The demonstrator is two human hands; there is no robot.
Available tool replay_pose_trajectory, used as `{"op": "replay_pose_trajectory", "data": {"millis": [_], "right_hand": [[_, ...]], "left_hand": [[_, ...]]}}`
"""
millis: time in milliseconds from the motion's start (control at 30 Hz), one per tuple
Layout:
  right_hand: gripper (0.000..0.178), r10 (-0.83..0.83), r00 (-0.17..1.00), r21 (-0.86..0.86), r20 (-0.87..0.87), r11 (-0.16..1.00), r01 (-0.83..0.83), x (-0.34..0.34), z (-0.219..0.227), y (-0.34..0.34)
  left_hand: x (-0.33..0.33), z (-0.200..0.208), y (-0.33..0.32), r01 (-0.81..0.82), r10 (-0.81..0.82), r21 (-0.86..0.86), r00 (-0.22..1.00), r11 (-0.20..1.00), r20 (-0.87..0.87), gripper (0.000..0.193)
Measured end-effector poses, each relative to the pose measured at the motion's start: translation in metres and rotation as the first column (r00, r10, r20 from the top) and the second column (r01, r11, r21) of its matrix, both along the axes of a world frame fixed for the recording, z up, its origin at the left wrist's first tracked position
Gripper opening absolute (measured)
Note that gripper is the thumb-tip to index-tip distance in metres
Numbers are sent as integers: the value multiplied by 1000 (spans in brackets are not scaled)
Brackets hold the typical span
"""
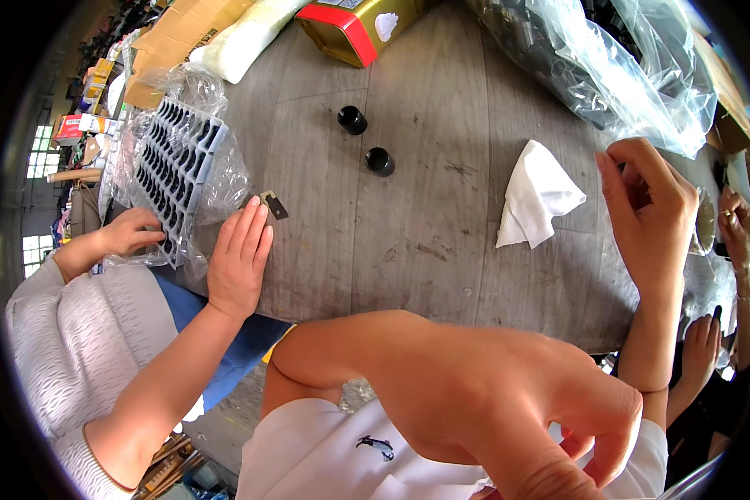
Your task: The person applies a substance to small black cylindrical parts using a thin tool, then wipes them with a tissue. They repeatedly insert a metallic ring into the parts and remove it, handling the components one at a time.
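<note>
My left hand [492,400] is raised close to the camera over my white shirt, its fingers curled; whatever they may hold is hidden. Off to the right, my right hand [654,196] hovers above the table with thumb and fingers bent together, and I cannot make out anything in them. Nearest to it lies a crumpled white cloth [537,196], just to its left and not touched. Two small black cylindrical caps [352,120] [379,162] stand apart on the table, left of the cloth.
A co-worker's hand [240,260] rests by a small dark flat piece [277,207]; their other hand touches a grey tray [212,143] of black parts in plastic wrap. A gold-and-red tin [350,33] and a clear plastic bag [592,67] lie far back. Another person's hands [735,225] show right.
</note>
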State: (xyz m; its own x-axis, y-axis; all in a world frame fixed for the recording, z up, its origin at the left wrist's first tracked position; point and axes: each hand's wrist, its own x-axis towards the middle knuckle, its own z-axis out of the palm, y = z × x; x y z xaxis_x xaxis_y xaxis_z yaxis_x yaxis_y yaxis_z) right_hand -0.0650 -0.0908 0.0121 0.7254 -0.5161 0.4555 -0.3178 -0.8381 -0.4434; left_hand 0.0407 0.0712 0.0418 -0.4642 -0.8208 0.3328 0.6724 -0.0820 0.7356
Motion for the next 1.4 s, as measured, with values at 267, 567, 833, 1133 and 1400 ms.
{"op": "replay_pose_trajectory", "data": {"millis": [267, 567, 833, 1133, 1400], "right_hand": [[12, 125, 987, -53, 102, 991, -120, 0, 3, -3], [28, 186, 957, -386, 225, 918, -87, -21, 28, -16], [24, 257, 919, -412, 299, 904, -118, -69, 65, 2], [29, 284, 952, -336, 112, 913, -233, -126, 12, 26], [27, 164, 982, -241, 92, 961, -138, -128, -51, 5]], "left_hand": [[-9, -1, 2, -494, 491, -7, 863, 870, 119, 33], [-1, -4, -40, -531, 888, -763, -41, 370, 458, 16], [5, 32, -127, -113, 829, -925, -415, 362, 375, 15], [42, -25, -258, -2, 454, -667, -732, 745, 509, 70], [57, -30, -279, -133, 366, -584, -663, 801, 653, 64]]}}
